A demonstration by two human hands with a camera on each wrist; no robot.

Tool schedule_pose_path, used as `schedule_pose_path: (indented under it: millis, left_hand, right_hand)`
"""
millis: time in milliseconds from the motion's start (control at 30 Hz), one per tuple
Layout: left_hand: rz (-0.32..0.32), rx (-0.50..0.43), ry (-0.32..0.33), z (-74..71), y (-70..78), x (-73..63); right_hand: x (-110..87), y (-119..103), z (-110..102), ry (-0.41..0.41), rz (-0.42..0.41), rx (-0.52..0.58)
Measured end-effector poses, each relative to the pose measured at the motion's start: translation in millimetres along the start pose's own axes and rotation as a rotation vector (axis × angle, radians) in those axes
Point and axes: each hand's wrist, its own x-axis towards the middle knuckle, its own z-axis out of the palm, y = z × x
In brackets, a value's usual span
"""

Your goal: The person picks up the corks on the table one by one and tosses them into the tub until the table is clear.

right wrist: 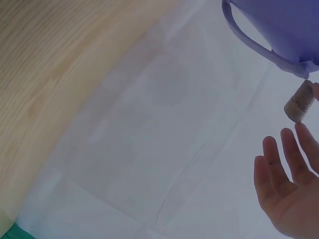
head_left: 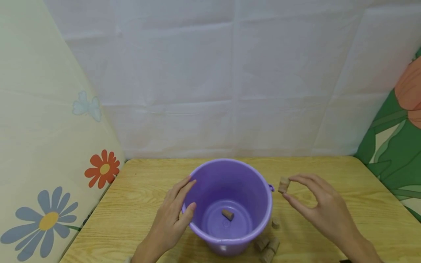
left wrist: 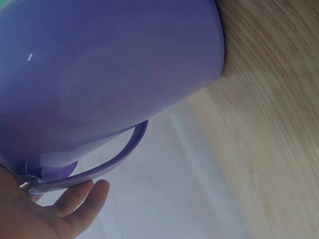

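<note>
A purple bucket (head_left: 230, 184) stands upright on the wooden table, one cork (head_left: 227, 214) lying on its bottom. My left hand (head_left: 169, 215) grips the left side of its rim, with fingertips and thumb reaching over the edge. In the left wrist view, fingers of this hand are beside the bucket's hanging handle (left wrist: 112, 163). To the right of the bucket, my right hand (head_left: 329, 210) pinches another cork (head_left: 284, 185) between thumb and forefinger, above the table and just outside the rim. The right wrist view shows the other fingers extended, apart from that cork (right wrist: 300, 102).
Several corks (head_left: 270, 249) lie close together by the bucket's front right side, and a single cork (head_left: 275, 223) lies a little behind them. White cloth (head_left: 230, 84) hangs behind the table (head_left: 138, 197). Flower-patterned cloths flank it left (head_left: 33, 146) and right (head_left: 398, 153).
</note>
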Motion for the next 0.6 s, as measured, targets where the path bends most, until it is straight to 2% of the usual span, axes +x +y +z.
schedule_pose_path:
  millis: [67,300,600]
  left_hand:
    - [0.002,0.001,0.003,0.3,-0.1,0.0]
    - [0.003,-0.001,0.004,0.4,-0.4,-0.3]
    - [0.004,-0.006,0.000,0.4,-0.2,-0.3]
  right_hand:
    - [1.5,-2,-1,0.000,-0.004,0.012]
    - [7.5,-11,4,0.083,-0.086,0.082]
    - [12.1,-25,10,0.108,-0.115,0.122]
